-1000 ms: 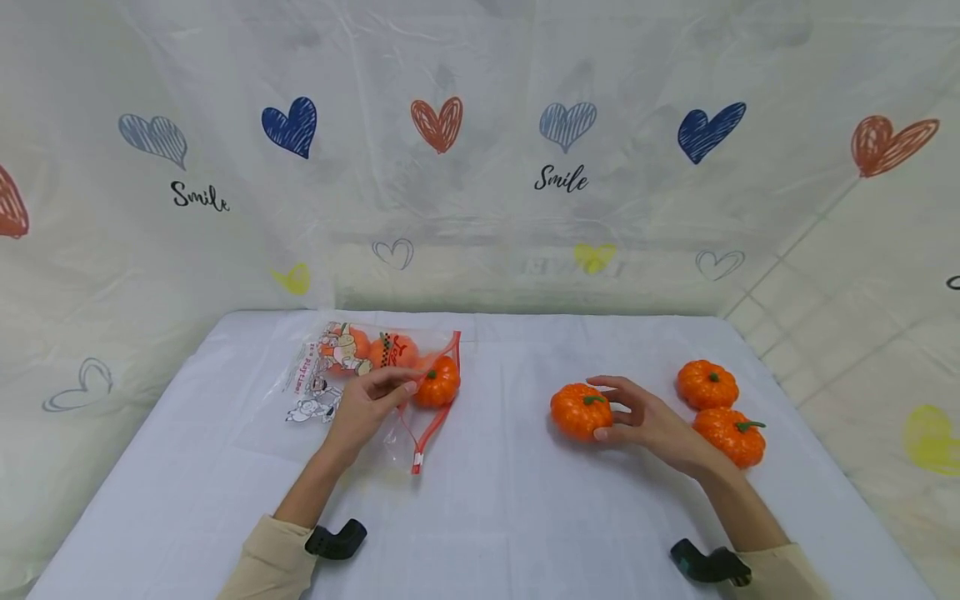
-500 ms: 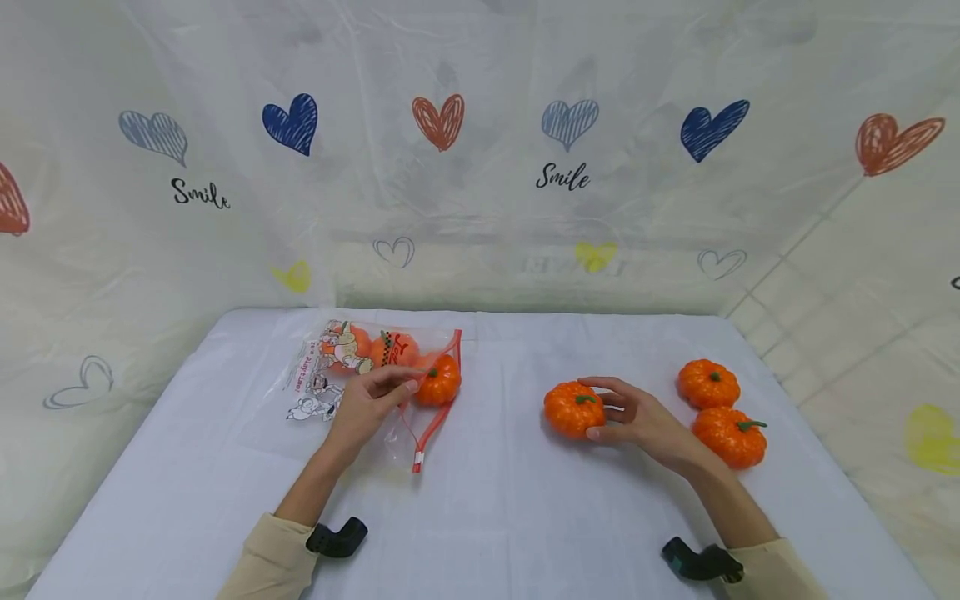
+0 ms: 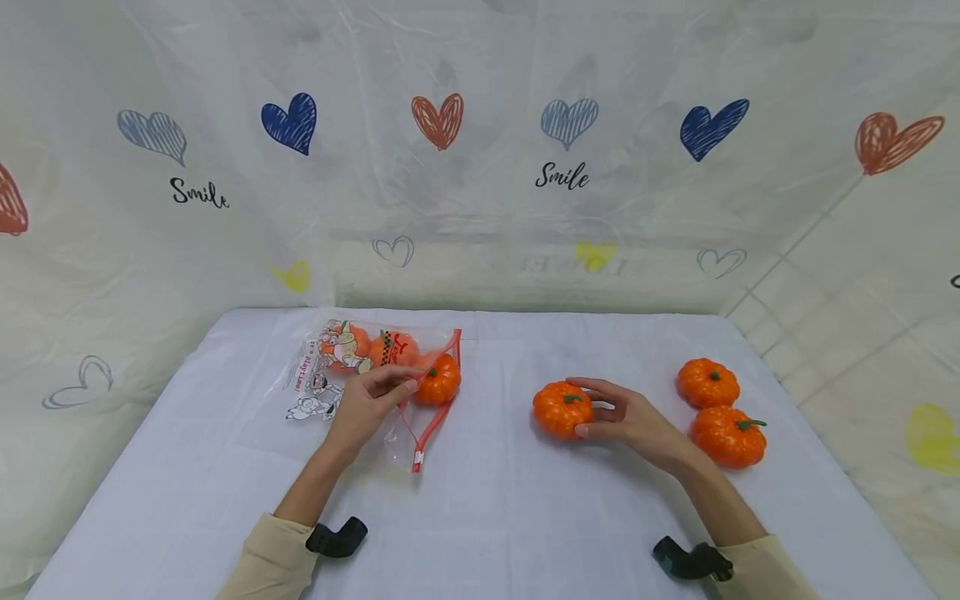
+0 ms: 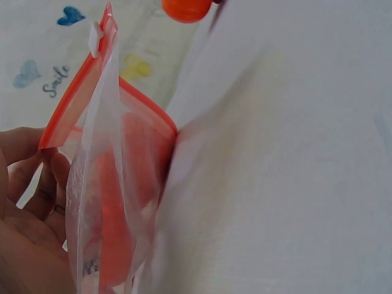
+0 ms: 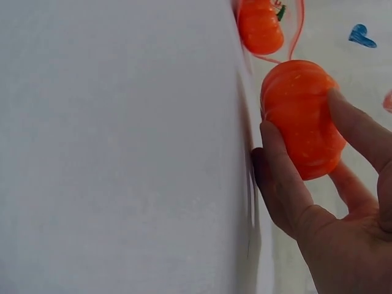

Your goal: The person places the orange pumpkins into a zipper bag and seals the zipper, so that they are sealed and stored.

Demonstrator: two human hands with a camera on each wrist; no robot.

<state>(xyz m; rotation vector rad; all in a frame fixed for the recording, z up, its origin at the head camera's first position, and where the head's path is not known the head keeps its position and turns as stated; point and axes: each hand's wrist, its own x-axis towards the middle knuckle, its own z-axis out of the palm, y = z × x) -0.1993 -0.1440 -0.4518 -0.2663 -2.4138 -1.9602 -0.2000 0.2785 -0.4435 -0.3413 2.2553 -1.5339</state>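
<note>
My left hand (image 3: pixel 366 408) pinches the upper edge of a clear zip bag (image 3: pixel 318 392) with a red zip strip and printed cartoons, keeping its mouth apart. Inside the bag lie several orange toy pumpkins, one of them (image 3: pixel 437 382) right at the opening. In the left wrist view the white slider (image 4: pixel 95 39) sits at one end of the red strip (image 4: pixel 73 110). My right hand (image 3: pixel 626 419) grips another toy pumpkin (image 3: pixel 561 410) with a green stem, thumb on one side and fingers on the other, to the right of the bag. Its far side shows little in the right wrist view.
Two more toy pumpkins stand close together at the table's right, the rear one (image 3: pixel 708 383) behind the front one (image 3: pixel 727 437). A white cloth (image 3: pixel 480 517) covers the table. Behind it hangs a pale curtain (image 3: pixel 495 275) with hearts.
My right hand has moved left with the pumpkin in its grip, bringing it nearer the bag. The left hand and the bag have stayed in place.
</note>
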